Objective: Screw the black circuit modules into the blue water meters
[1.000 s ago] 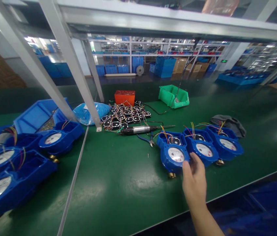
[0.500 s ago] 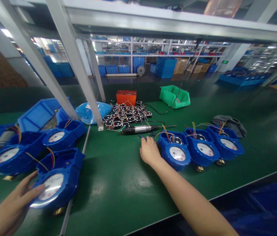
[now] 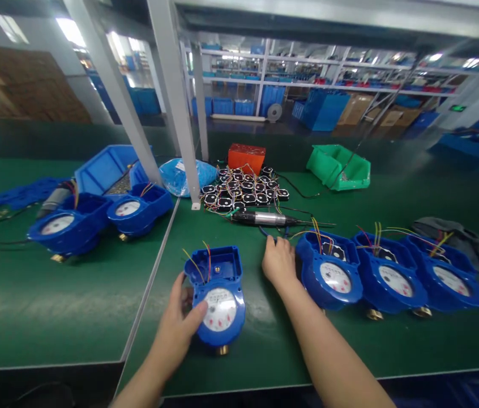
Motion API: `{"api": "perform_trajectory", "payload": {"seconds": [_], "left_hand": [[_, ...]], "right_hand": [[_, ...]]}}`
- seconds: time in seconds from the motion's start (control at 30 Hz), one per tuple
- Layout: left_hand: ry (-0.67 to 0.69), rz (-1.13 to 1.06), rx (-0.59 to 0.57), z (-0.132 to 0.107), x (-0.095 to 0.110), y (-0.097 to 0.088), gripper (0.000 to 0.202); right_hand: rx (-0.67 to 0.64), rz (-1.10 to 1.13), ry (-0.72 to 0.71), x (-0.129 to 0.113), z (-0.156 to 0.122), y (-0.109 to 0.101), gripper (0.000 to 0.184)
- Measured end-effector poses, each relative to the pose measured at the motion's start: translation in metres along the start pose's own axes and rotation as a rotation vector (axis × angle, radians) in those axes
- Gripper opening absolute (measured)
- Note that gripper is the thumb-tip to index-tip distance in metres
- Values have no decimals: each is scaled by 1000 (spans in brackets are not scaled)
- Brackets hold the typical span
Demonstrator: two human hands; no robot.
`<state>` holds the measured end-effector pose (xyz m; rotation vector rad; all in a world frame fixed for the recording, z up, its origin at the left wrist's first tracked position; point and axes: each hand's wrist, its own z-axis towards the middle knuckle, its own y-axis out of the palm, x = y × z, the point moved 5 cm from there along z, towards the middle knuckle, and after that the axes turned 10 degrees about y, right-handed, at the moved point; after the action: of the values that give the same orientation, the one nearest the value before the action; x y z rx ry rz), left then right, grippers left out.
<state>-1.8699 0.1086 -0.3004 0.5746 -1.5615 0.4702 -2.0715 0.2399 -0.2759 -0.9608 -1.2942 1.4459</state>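
Observation:
My left hand [image 3: 182, 314] is closed on the left side of a blue water meter [image 3: 219, 309], its thumb on the rim by the white dial. A yellow and a red wire rise from the meter's open box, and a brass fitting shows at its bottom. My right hand [image 3: 279, 260] lies on the bench with curled fingers, over a tool with two dark blue handle ends [image 3: 264, 230]; most of that tool is hidden. Just beyond lies an electric screwdriver [image 3: 265, 219]. Right of this hand stands a wired water meter [image 3: 332, 277] with a black module inside.
Two more meters [image 3: 396, 280] stand farther right, near a grey cloth [image 3: 456, 238]. Black wired modules [image 3: 246, 190], an orange-red box [image 3: 246, 157] and a green bin [image 3: 339, 167] are behind. Two meters [image 3: 140, 209] stand left, past a shelf post [image 3: 175, 102].
My left hand has brought the water meter rightward to the bench in front of me, turning it more upright. My right hand stays by the blue-handled tool. The view has shifted left.

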Motion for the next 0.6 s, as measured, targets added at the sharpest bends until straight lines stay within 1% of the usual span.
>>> {"api": "perform_trajectory", "payload": {"seconds": [0.07,0.17,0.2,0.27,0.33,0.37,0.4,0.47,0.53,0.6], "left_hand": [[14,33,-36,-2,-2,6,85],[45,103,-32,-2,-4,4,81],[83,138,-17,0,-2,1,78],[203,245,10,4,7,-4,73],[347,361,11,12,22,-7,66],[409,408,-7,17,30,-8,61],[460,444,-34,24,38,-8,56],[526,483,-131,38,53,-5,44],[542,486,-283,54,64,0,35],[523,459,-466,66,70,6,29]], "right_hand": [[-16,-7,-11,0,0,0,42],[-17,-14,-11,1,0,-1,39],[-15,-15,-9,1,0,-2,38],[-15,-17,-8,0,-1,-2,35],[-23,-19,-14,-1,-1,-1,31],[-30,-20,-16,-1,0,0,29],[-38,-21,-16,-1,0,0,27],[-52,-21,-14,0,1,1,25],[-58,-22,-8,0,3,1,24],[-55,-23,5,1,5,2,24]]}}
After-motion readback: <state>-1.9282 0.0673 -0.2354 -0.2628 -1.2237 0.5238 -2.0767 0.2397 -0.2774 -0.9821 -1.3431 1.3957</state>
